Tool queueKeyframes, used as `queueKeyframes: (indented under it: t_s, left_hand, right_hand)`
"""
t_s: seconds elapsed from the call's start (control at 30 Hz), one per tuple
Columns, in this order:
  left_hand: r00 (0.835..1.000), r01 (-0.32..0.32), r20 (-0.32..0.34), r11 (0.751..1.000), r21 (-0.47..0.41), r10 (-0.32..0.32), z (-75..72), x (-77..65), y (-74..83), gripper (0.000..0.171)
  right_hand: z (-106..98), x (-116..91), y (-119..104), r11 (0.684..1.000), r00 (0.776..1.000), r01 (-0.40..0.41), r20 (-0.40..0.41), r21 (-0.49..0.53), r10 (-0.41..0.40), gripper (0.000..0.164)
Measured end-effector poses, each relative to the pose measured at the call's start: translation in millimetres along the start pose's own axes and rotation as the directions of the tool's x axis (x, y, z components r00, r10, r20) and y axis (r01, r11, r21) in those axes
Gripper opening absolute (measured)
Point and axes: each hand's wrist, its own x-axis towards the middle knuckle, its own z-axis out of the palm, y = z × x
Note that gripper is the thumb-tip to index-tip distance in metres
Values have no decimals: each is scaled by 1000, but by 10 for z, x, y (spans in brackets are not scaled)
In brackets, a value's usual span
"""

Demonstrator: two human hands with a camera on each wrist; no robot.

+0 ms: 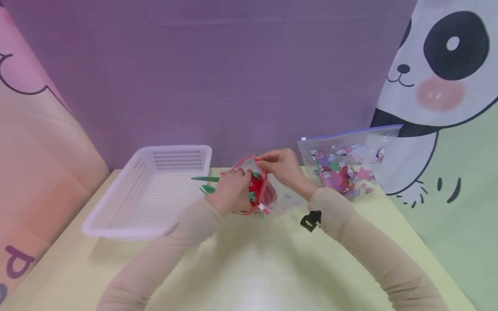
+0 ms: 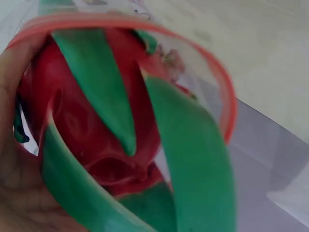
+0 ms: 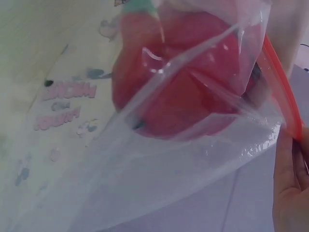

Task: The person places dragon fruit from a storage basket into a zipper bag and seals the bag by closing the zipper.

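Note:
My left hand (image 1: 232, 190) grips a toy dragon fruit (image 2: 72, 106), red with long green scales, its body partly through the mouth of a clear zip bag (image 3: 145, 183). Green leaf tips (image 1: 206, 178) stick out to the left of that hand. Thumb and fingers of my right hand (image 1: 283, 167) pinch the bag's red zip edge (image 3: 281, 87) at the top, and the mouth gapes around the fruit. Through the plastic, the right wrist view shows the fruit's red side inside the bag. A small slider (image 1: 262, 207) sits low on the red edge.
A white perforated basket (image 1: 167, 194) stands on the left of the pale table (image 1: 249, 276). Behind my right hand, a second clear bag (image 1: 350, 142) with a blue zip stands upright, holding red and other colourful items. A purple backdrop (image 1: 218, 77) rises behind the table.

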Motion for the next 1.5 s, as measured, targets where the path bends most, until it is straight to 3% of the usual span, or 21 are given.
queueKeyframes:
  t_s: [0.13,0.3,0.47,0.67,0.8,0.87,1.0,1.13,1.23,1.3,1.4,1.47,1.5]
  left_hand:
    - [999,33,43,999,-39,-32,28,-14,32,69]
    - [998,37,58,992,-120,-30,83,-44,15,50]
    - [998,24,57,965,-262,-9,65,-93,-43,39]
    - [998,-68,-36,927,-368,58,-38,-191,-141,28]
    - [988,-155,-84,897,-413,132,-111,-267,-285,21]
    - [974,-221,-135,873,-434,180,-141,-284,-390,16]
    - [933,-343,-257,841,-418,253,-171,-268,-615,12]
    - [914,-388,-256,861,-330,314,-141,-211,-735,22]
    - [897,-429,-249,857,-285,366,-77,-166,-702,30]
    - [869,-469,-300,846,-253,393,-18,-124,-641,29]
    - [815,-526,-400,825,-205,420,37,-70,-539,19]
    - [786,-548,-451,815,-190,423,60,-43,-503,13]
    - [779,-554,-466,808,-199,420,59,-39,-496,11]
  right_hand:
    - [0,-4,10,999,999,31,15,-11,-30,17]
    - [-19,-15,36,1000,1000,0,14,-4,0,17]
    - [-60,1,47,1000,1000,-14,10,19,14,18]
    - [-161,20,29,1000,1000,-22,-12,7,22,19]
    - [-201,21,31,1000,1000,-14,5,-4,14,20]
    - [-218,19,35,1000,1000,0,2,-9,0,20]
    - [-256,9,44,999,1000,11,-18,-45,-12,19]
    - [-300,-2,55,998,1000,17,-22,-65,-19,18]
    - [-325,-1,66,999,1000,19,-16,-51,-20,19]
    - [-341,-4,73,999,1000,17,-15,-47,-18,19]
    - [-357,-9,84,999,999,20,-28,-42,-21,19]
    - [-365,-14,94,999,999,23,-40,-39,-24,19]
    - [-369,-15,102,999,999,22,-44,-35,-24,19]
